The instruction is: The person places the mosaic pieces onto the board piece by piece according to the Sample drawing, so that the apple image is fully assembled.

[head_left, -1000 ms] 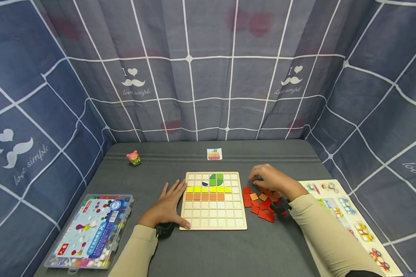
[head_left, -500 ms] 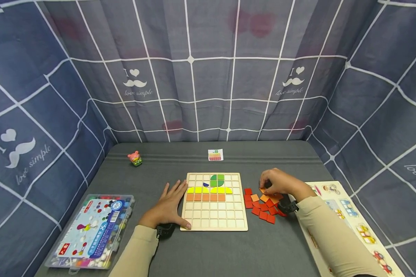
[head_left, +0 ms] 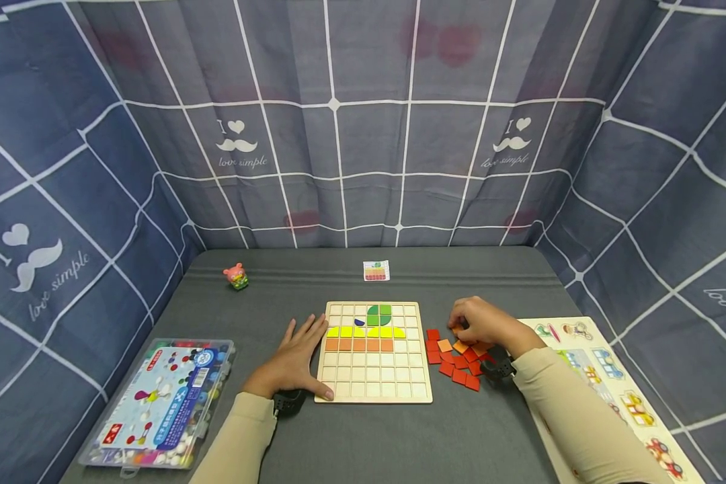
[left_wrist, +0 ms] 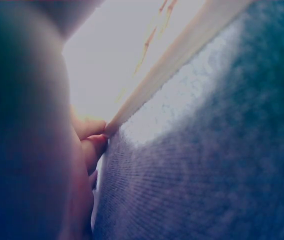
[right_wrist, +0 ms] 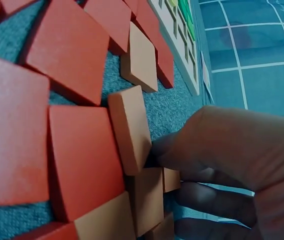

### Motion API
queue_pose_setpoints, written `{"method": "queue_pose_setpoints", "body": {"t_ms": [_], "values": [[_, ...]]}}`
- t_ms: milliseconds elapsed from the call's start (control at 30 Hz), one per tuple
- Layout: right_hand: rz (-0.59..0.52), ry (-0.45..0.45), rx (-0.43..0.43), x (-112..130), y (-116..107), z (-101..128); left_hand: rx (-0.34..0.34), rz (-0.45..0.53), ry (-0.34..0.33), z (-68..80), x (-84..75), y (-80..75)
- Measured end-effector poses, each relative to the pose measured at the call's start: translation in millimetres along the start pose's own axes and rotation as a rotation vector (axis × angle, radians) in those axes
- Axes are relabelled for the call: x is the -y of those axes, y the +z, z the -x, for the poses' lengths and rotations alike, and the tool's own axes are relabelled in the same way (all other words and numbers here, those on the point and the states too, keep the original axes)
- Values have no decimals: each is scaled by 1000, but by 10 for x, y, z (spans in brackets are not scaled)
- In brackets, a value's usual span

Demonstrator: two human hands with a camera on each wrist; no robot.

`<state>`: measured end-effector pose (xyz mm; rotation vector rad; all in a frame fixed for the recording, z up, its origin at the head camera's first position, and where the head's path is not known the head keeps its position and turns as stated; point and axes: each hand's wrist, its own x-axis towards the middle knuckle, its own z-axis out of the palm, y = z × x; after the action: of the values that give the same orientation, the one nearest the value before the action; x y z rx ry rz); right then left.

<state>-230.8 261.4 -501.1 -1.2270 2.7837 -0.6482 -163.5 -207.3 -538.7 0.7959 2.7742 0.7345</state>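
Right hand (head_left: pixel 480 323) pinches an orange tile (right_wrist: pixel 130 129) amid crowding red tiles (head_left: pixel 454 366); left hand (head_left: pixel 293 359) flat beside the board (head_left: pixel 372 383).

A grey cloth-covered counter (head_left: pixel 363 437) is carrying a wooden grid board (head_left: pixel 373 351) at its middle. Loose red and orange tiles (head_left: pixel 454 359) are lying just right of it, with a picture puzzle board (head_left: pixel 611 383) beyond. A plastic bead box (head_left: pixel 157 403) is sitting front left, a pink toy (head_left: pixel 235 276) back left, and a small card (head_left: pixel 376 270) behind the board.

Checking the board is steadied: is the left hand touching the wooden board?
Touching. Left wrist view shows fingertips against the wooden board edge.
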Motion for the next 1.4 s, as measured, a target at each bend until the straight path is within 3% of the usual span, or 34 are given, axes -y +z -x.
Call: {"method": "queue_pose_setpoints", "body": {"t_ms": [400,833,1000,1400], "values": [[-18,53,9,-7,21,37,4,-4,-1,6,2,3],[0,22,-106,48,49,4,3,-3,-4,16,-27,-12],[-15,17,-96,200,35,-106,-5,-8,-10,12,-26,-9],[-67,-94,-63,608,146,-448,2,-13,-5,14,-25,-11]]}}
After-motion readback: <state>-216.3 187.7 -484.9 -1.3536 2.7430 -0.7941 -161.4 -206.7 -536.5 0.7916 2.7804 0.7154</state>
